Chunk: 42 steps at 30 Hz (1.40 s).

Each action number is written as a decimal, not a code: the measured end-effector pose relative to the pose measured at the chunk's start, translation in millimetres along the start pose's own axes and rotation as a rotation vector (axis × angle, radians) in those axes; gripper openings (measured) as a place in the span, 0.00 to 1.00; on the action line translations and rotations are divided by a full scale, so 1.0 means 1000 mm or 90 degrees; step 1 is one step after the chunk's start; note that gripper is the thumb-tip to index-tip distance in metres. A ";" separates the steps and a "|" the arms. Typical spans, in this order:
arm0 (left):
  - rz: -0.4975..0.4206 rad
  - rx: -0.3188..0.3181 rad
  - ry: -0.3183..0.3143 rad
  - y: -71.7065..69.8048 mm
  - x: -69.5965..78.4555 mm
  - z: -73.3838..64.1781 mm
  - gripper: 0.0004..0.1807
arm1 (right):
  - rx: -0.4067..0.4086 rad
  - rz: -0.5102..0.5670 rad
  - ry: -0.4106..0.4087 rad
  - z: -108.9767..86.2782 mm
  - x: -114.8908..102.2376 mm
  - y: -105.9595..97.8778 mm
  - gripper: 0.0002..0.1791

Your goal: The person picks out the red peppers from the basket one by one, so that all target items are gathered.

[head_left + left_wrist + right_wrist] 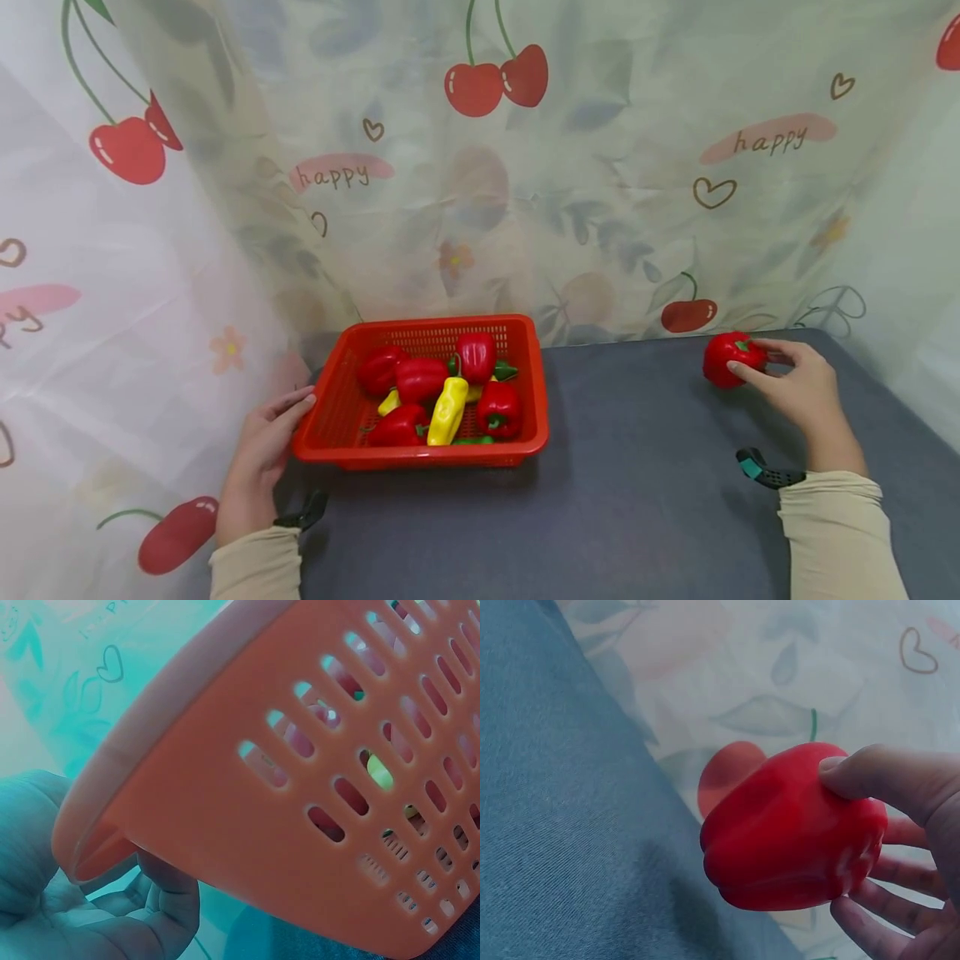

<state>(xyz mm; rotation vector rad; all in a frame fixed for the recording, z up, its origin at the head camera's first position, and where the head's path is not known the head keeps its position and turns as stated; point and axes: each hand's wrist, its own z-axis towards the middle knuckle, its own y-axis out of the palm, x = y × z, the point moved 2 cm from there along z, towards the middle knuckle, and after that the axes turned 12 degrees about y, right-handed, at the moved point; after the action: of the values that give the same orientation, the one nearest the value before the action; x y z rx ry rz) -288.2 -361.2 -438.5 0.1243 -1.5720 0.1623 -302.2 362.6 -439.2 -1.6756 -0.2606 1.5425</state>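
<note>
My left hand [261,454] grips the left rim of a red plastic basket [420,455]; in the left wrist view its fingers [171,892] curl under the rim. Inside the basket lie several red bell peppers [422,381], a long yellow pepper [447,412] and bits of green, partly hidden. Over the right side of the table, my right hand [806,387] holds a single red bell pepper [722,360] between thumb and fingers. The right wrist view shows this pepper [787,832] lying sideways in the grip, thumb on top and fingers below.
A dark grey cloth [622,483] covers the table. Behind it and at both sides hangs a pale curtain [570,208] printed with cherries, hearts and words; its left part comes close to my left hand. Dark bands [768,471] sit on both wrists.
</note>
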 end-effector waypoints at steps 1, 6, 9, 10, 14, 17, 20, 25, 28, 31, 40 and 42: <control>-0.001 0.000 0.003 0.000 0.000 0.000 0.25 | -0.003 -0.004 0.005 0.001 0.002 0.001 0.38; -0.010 0.001 0.007 0.000 0.001 0.000 0.18 | -0.017 -0.019 0.018 0.003 0.008 0.005 0.38; -0.012 -0.001 0.001 0.000 0.001 0.001 0.19 | -0.019 -0.017 0.016 0.003 0.010 0.007 0.38; -0.011 -0.001 0.000 0.000 0.001 0.001 0.20 | -0.019 -0.015 0.015 0.004 0.010 0.007 0.38; -0.006 0.000 -0.002 0.000 0.001 0.001 0.23 | -0.020 -0.007 0.015 0.005 0.012 0.008 0.38; -0.007 0.003 0.002 0.000 0.001 0.001 0.21 | -0.020 -0.010 0.014 0.005 0.013 0.008 0.38; -0.007 0.006 0.005 0.000 0.001 0.001 0.19 | -0.019 -0.018 0.011 0.004 0.013 0.009 0.37; -0.003 0.005 0.003 -0.001 0.001 0.000 0.23 | -0.020 -0.023 0.011 0.004 0.014 0.011 0.37; 0.000 0.003 0.001 -0.001 0.000 0.000 0.28 | -0.025 -0.024 0.013 0.003 0.014 0.012 0.37; 0.006 -0.001 -0.004 0.000 0.000 -0.001 0.32 | -0.031 -0.022 0.016 0.002 0.015 0.012 0.38; 0.014 -0.003 -0.017 0.001 0.000 0.000 0.35 | -0.040 -0.023 0.013 0.002 0.016 0.010 0.38; 0.015 -0.003 -0.018 0.001 0.000 -0.001 0.35 | -0.043 -0.022 0.008 0.002 0.015 0.010 0.38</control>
<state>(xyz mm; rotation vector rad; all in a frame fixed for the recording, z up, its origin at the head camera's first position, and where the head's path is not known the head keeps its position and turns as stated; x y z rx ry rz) -287.7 -360.1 -438.2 0.1054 -1.6016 0.1754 -304.4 366.7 -456.3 -1.7244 -0.3368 1.5115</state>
